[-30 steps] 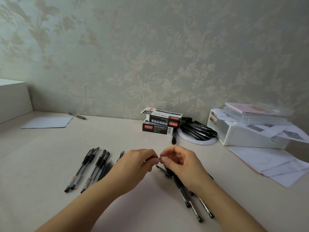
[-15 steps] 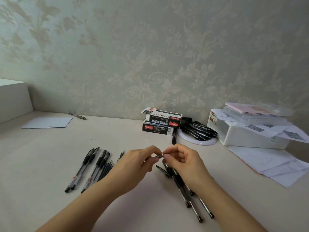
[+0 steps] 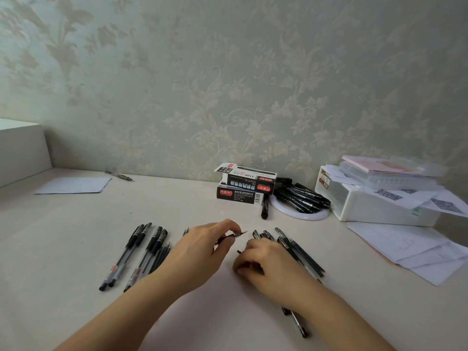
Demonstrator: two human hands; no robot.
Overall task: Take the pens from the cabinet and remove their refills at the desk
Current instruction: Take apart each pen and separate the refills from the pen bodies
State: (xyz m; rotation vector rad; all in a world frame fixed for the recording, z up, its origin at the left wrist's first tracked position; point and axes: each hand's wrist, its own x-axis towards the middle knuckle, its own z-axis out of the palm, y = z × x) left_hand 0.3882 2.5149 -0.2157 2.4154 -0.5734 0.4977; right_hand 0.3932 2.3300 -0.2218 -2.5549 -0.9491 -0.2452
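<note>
While the pens were already out of the cabinet and spread on the desk (image 3: pixel 76 224), the work was judged to be partway through the refill stage. The left hand (image 3: pixel 202 252) was held just above the desk surface, its thumb and forefinger pinching a thin dark piece with a pointed metal tip (image 3: pixel 239 234), taken to be a refill or a tip section; which of the two could not be told. The right hand (image 3: pixel 263 264) was lowered, fingers curled, onto the near end of the right-hand pile of pens (image 3: pixel 301 252); whether anything was actually gripped beneath it could not be seen. To the left, a sorted group (image 3: pixel 141 254) was laid out in rough parallel: several pens with grips and caps, and just beside them a few thin bare rods that were read as extracted refills. This group was taken as finished or part-finished work, the right-hand pile as pens still to be handled. A further heap of black pens (image 3: pixel 302 197) was seen on a white round plate (image 3: pixel 298 214) near the stacked pen boxes (image 3: pixel 244 188) at the wall; if these were included, a good share of the task remained.
</note>
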